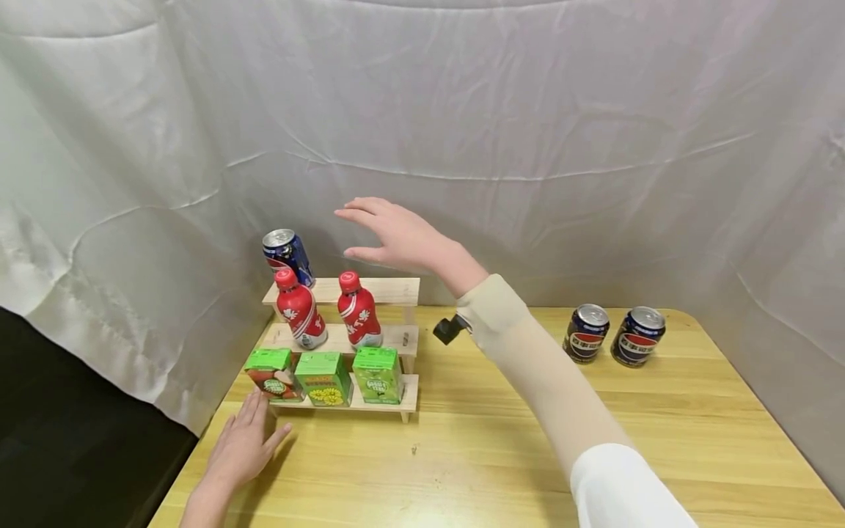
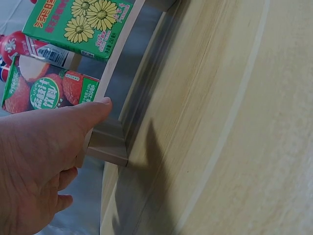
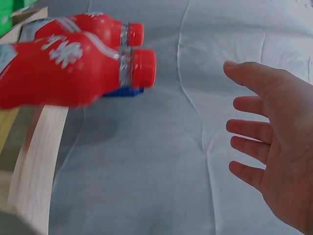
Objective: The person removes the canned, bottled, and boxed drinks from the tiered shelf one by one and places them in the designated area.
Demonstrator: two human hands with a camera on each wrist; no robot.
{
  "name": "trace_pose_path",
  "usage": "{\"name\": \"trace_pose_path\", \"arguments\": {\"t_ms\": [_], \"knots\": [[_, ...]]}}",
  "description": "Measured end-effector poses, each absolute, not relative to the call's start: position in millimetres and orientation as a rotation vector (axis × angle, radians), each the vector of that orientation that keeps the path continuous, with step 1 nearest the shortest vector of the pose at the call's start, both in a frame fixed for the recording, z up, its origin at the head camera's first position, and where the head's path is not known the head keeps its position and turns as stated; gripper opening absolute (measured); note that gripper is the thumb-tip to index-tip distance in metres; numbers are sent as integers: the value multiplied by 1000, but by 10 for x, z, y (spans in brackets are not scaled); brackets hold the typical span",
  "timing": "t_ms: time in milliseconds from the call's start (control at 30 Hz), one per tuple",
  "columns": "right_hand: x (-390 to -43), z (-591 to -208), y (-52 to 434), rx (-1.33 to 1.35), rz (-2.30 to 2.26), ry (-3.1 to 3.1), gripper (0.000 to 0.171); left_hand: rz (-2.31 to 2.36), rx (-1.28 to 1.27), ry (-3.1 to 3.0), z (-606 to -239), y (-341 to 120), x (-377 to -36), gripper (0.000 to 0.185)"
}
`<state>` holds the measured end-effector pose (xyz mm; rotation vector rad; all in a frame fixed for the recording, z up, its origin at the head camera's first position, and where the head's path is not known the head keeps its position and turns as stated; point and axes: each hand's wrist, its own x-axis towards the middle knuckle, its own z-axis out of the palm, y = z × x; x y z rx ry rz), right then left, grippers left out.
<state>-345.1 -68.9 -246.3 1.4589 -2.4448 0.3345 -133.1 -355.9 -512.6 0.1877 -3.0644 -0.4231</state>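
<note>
A three-tier wooden rack (image 1: 411, 389) stands at the table's left. Its bottom tier bears three green juice boxes: a lychee one (image 1: 273, 378), one with yellow flowers (image 1: 325, 381) and a pale green one (image 1: 379, 378). Two red bottles (image 1: 300, 312) (image 1: 359, 312) stand on the middle tier, and a dark blue soda can (image 1: 287, 257) at the top tier's left end. My left hand (image 1: 240, 444) touches the rack's front left corner by the lychee box, fingers extended. My right hand (image 1: 399, 235) hovers above the top tier, fingers spread and holding nothing.
Two dark blue soda cans (image 1: 586, 334) (image 1: 638, 337) stand side by side at the back right of the wooden table (image 1: 502, 447). Grey-white cloth (image 1: 528, 147) hangs behind and along both sides. A black area (image 1: 79, 433) lies beyond the table's left edge.
</note>
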Motion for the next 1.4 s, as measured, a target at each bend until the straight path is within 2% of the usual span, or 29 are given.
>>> {"name": "trace_pose_path", "arguments": {"t_ms": [433,867,1400], "knots": [[-3520,-2376,-1409,1414,242,-2582,69,-431,205,-3048,-5127,-3519,-1320,90],[-3640,-2561,-1935,1348,272,-2738,71,-420,222,-3023,-5173,-3457,-1282,88],[-3764,-2708,-2218,1110,251,-2817,72,-458,176,-3005,-5213,-3417,-1425,96]]}}
